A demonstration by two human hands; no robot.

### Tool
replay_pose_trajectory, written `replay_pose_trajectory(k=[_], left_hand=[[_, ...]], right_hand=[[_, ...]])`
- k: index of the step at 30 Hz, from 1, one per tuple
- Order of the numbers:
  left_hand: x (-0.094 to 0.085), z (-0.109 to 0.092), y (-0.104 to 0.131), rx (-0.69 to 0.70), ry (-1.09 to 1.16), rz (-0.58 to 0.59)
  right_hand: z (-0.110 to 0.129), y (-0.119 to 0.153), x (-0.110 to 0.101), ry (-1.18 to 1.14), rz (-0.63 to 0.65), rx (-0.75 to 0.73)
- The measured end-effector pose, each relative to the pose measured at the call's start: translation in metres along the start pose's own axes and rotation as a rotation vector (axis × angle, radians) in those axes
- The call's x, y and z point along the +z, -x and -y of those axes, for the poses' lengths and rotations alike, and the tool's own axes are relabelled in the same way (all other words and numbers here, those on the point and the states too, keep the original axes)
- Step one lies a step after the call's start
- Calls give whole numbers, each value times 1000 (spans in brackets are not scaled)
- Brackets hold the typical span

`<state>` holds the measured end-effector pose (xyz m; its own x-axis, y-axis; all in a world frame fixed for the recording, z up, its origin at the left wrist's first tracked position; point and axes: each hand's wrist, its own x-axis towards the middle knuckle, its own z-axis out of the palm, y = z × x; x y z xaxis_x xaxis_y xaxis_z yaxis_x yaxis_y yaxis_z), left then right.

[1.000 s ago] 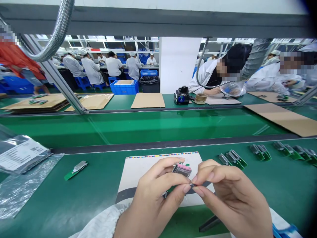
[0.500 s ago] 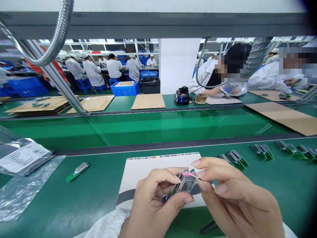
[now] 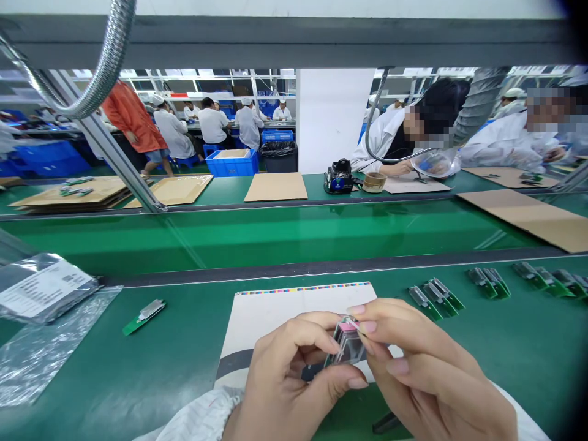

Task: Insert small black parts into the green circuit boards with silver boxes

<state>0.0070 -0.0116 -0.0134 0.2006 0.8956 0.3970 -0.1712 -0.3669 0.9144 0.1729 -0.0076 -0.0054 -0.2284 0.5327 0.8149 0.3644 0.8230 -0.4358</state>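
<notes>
Above a white printed sheet (image 3: 261, 312), my left hand (image 3: 287, 361) is closed around a small circuit board module (image 3: 351, 349). The module has a dark, glossy rectangular face, a green board behind and a pink strip along its top edge. At that top edge, the thumb and fingers of my right hand (image 3: 427, 361) pinch a thin whitish strip (image 3: 353, 323) lying against the pink part. My fingers hide the strip's far end and much of the module's back. Similar green-board modules (image 3: 443, 297) lie in groups to the right, and a single module (image 3: 144, 316) lies at the left.
A labelled silver bag (image 3: 46, 291) and clear plastic (image 3: 50, 355) lie at the left. Beyond the bench runs a green conveyor belt (image 3: 275, 233). A cardboard sheet (image 3: 528, 217) overlaps its right part. Co-workers sit opposite. A metal hose (image 3: 110, 61) hangs at upper left.
My right hand has shifted slightly left and down at the module's top edge, and the module is tilted a little differently. In the background, a person in orange has moved right.
</notes>
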Motion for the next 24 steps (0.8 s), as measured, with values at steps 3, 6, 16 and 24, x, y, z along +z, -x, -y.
replay_pose_trajectory(k=[3, 6, 16, 24], left_hand=[[0, 0, 0, -6, -10, 10], [1, 0, 0, -18, -14, -2], [1, 2, 2, -11, -20, -8], [-1, 5, -2, 89, -168, 6]], right_hand=[[2, -2, 1, 10, -15, -17], [5, -9, 3, 58, -36, -26], [9, -9, 15, -129, -169, 136], [6, -9, 16, -110, -165, 90]])
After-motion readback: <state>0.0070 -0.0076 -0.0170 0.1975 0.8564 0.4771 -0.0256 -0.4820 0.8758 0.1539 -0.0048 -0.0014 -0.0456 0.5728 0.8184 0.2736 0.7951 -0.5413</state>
